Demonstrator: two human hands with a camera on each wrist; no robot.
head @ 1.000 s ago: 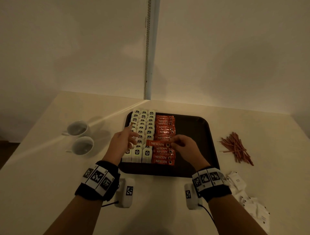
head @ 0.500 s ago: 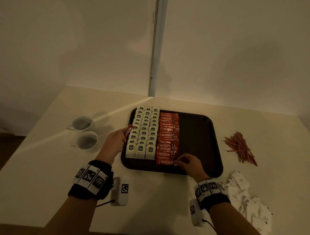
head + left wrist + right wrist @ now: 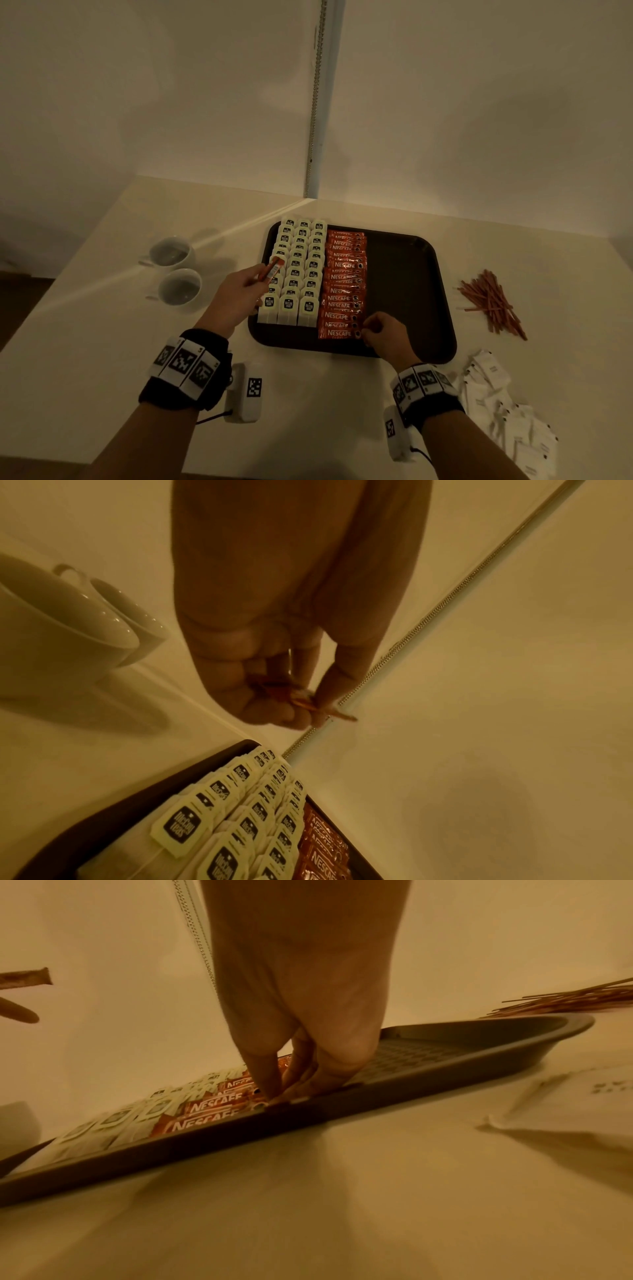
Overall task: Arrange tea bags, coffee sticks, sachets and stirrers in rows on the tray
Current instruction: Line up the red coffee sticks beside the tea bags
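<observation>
A dark tray (image 3: pixel 404 274) holds three columns of white tea bags (image 3: pixel 298 274) and one column of red coffee sticks (image 3: pixel 344 284). My left hand (image 3: pixel 263 275) hovers over the tray's left edge and pinches a red coffee stick (image 3: pixel 275 268), seen bunched in the fingers (image 3: pixel 274 712) in the left wrist view. My right hand (image 3: pixel 364 330) is low at the tray's near rim, and its thumb and fingers (image 3: pixel 263 1080) pinch the right end of a near coffee stick (image 3: pixel 219 1106). Brown stirrers (image 3: pixel 489 301) and white sachets (image 3: pixel 507 411) lie on the table to the right.
Two white cups (image 3: pixel 169 253) (image 3: pixel 180 286) stand left of the tray. The tray's right half (image 3: pixel 428 1053) is bare. Walls meet at a corner with a cord (image 3: pixel 315 102) behind the tray. The table's near edge runs under my forearms.
My right hand moved from the middle of the coffee column to its near end and lowered there. My left hand drew back left off the tea bags, holding a coffee stick.
</observation>
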